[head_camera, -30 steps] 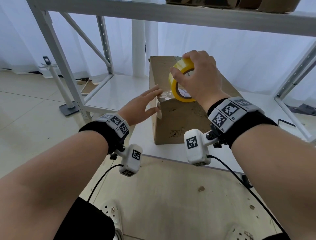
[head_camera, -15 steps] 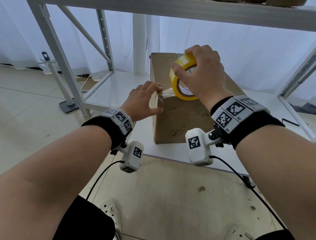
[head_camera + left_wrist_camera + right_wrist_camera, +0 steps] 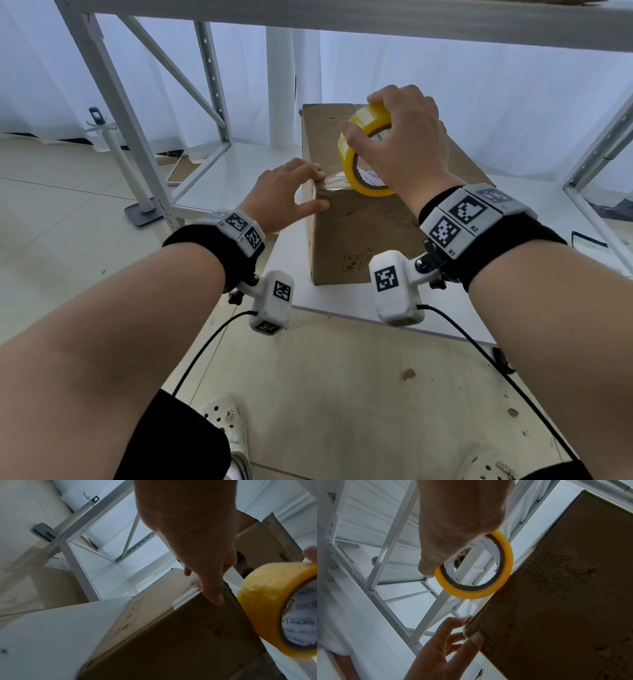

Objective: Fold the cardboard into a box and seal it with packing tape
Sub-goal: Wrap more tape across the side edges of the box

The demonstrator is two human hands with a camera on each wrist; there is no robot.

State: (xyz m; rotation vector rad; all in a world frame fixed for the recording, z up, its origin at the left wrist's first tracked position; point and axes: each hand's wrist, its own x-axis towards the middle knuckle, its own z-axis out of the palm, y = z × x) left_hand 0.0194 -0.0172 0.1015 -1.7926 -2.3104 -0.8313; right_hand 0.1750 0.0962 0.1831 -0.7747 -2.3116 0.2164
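Note:
A brown cardboard box (image 3: pixel 363 236) stands folded on the white lower shelf (image 3: pixel 239 171). My right hand (image 3: pixel 400 144) grips a yellow roll of clear packing tape (image 3: pixel 359 161) just above the box's top near its front edge. A strip of clear tape (image 3: pixel 332 181) runs from the roll to the box's near left corner. My left hand (image 3: pixel 291 195) presses that tape end onto the corner, fingers on top and thumb against the front face. The left wrist view shows the thumb (image 3: pixel 212 595) on the box (image 3: pixel 171 635) beside the roll (image 3: pixel 274 608). The right wrist view shows the roll (image 3: pixel 477 566) at the box (image 3: pixel 565 588) edge.
A white metal rack frames the spot: an upright post (image 3: pixel 116 113) at the left, a shelf beam (image 3: pixel 342 20) overhead and another post (image 3: pixel 596 154) at the right. A plywood board (image 3: pixel 342 394) lies in front of the shelf. A white stand (image 3: pixel 120 161) rises on the floor at left.
My left hand moved from reaching toward the loose tape end to pressing it down on the box's corner. My right hand lifted the roll slightly farther back over the top.

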